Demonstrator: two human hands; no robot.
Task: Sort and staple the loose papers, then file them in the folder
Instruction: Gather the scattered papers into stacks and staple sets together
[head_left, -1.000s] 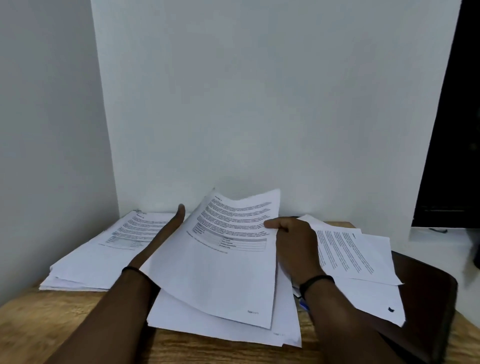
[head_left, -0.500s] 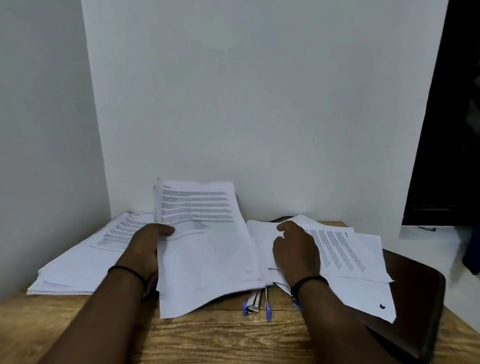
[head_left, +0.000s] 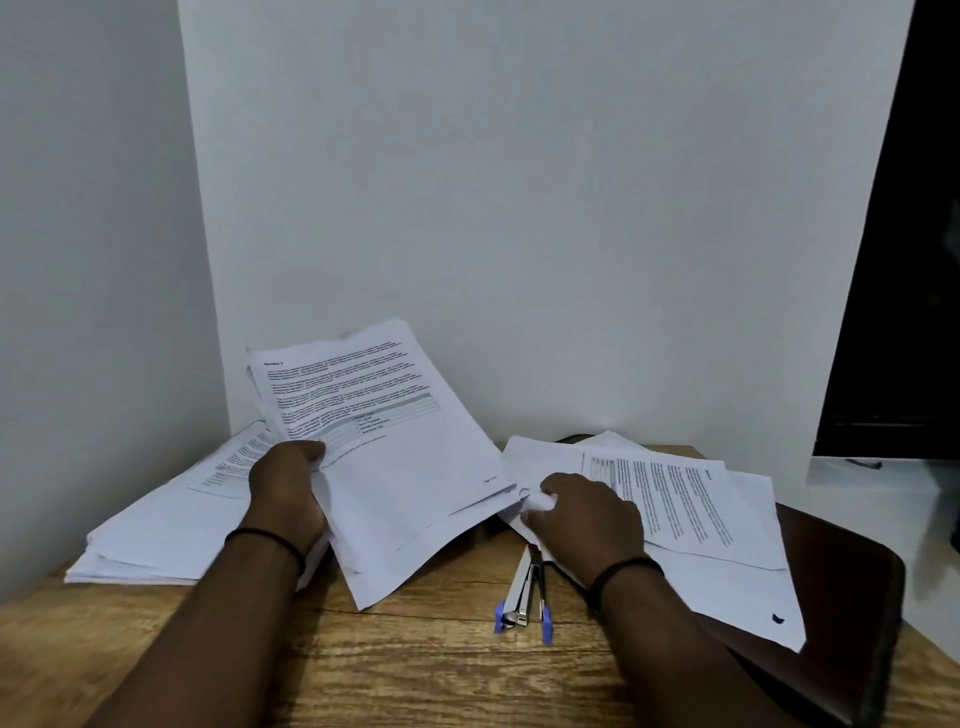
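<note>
- A tilted sheaf of papers (head_left: 384, 457) is gripped by the left hand (head_left: 283, 493), thumb on top.
- Sheets at three o'clock (head_left: 691, 509) are pinched by the right hand (head_left: 587, 519), half hiding the brown folder (head_left: 841, 597).
- The stapler (head_left: 522, 597) is partly covered at five o'clock.
- Print is illegible.

A sheaf (head_left: 384, 452) of white printed pages is held tilted up off the bench, its lower corner drooping. A flat stack (head_left: 171, 525) of printed pages lies at the left. More pages (head_left: 696, 514) lie fanned at the right, partly over a dark brown folder (head_left: 841, 613) lying closed. A silver stapler (head_left: 522, 597) with blue ends lies between sheaf and folder, partly under the pages.
</note>
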